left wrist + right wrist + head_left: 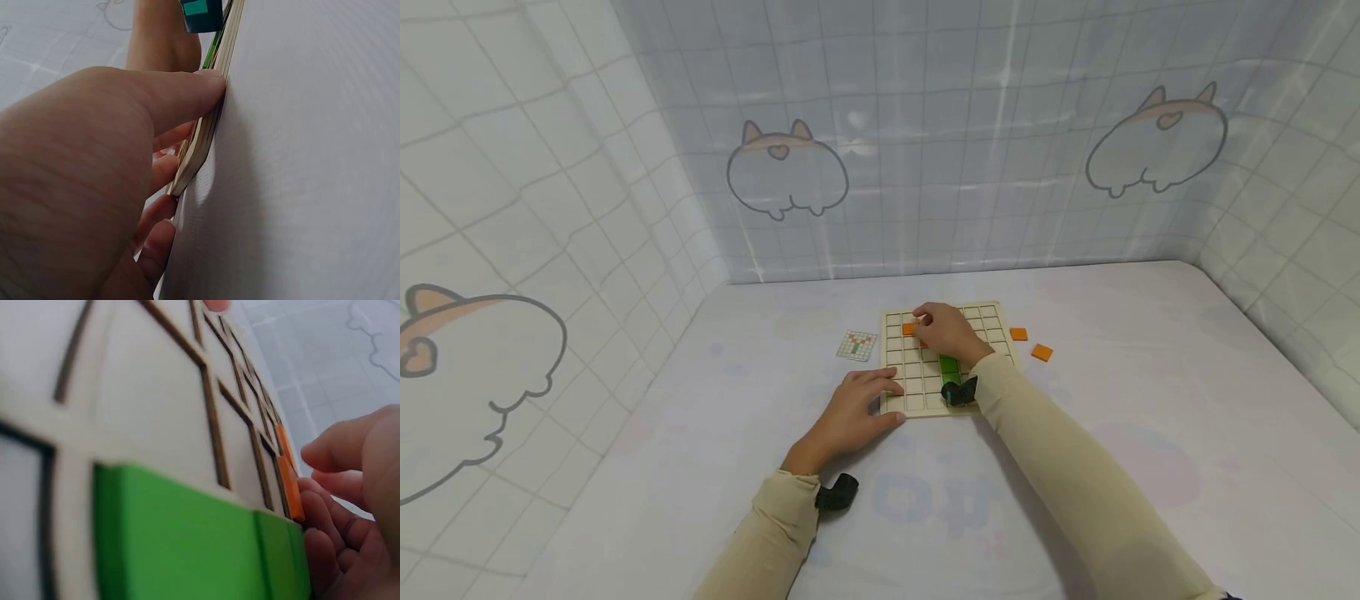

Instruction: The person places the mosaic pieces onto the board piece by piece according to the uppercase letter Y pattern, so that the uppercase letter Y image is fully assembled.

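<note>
Orange tile (910, 328): in a far-left square of the wooden grid board (925, 400), under the right hand's fingertips.
Right hand (951, 332): fingers bent, pinching the tile to seat it.
Left hand (857, 408): flat and open, pressing the board's near-left corner so it stays put.
Green tiles (950, 368): a column near the board's middle.
Spare orange tiles (1018, 334): on the table, right of the board.
Pattern card (857, 345): left of the board, easy to see.
</note>
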The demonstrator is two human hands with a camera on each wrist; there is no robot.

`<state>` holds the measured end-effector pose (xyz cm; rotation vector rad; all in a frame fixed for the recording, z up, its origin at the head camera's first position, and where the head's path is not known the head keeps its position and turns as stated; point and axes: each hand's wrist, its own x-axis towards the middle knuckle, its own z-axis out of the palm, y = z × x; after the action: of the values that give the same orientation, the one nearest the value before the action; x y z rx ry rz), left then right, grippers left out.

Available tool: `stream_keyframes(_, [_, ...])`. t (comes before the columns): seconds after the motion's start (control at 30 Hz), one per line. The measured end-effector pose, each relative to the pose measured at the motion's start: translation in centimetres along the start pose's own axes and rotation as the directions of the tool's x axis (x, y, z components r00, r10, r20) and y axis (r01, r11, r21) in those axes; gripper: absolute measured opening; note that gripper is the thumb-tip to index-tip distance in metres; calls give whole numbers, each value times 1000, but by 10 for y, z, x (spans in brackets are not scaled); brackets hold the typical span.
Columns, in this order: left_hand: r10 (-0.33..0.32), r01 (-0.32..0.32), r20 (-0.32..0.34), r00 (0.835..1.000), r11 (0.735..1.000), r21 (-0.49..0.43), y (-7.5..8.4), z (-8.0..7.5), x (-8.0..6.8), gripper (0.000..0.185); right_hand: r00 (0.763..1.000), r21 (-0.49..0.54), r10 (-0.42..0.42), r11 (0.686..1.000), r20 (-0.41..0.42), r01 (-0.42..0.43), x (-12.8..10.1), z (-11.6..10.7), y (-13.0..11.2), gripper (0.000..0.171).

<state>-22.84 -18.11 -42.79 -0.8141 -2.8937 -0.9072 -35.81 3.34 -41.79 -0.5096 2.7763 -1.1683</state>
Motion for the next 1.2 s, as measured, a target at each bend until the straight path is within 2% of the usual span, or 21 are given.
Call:
stream_keyframes(0.27, [-12, 13, -5, 1000, 1000, 12, -1, 1, 0, 34, 998, 178, 28, 984, -60, -17, -9, -3, 2, 36])
stream_keyframes(0.47, [-19, 19, 10, 1000, 1000, 8, -1, 1, 3, 34, 996, 265, 32, 964, -81, -10, -26, -13, 4, 34])
stream_keyframes(0.6, [-19, 19, -2, 1000, 1000, 7, -1, 2, 4, 33, 996, 299, 19, 954, -83, 6, -38, -22, 5, 34])
stream_keyframes(0.77, [-15, 15, 7, 1000, 1000, -4, -2, 4, 5, 33, 997, 354, 53, 935, -62, -27, -60, -35, 5, 35])
stream_keyframes(1.2, [-32, 32, -4, 999, 999, 2, -6, 5, 4, 33, 995, 382, 75, 923, -65, -44, -95, -59, 12, 35])
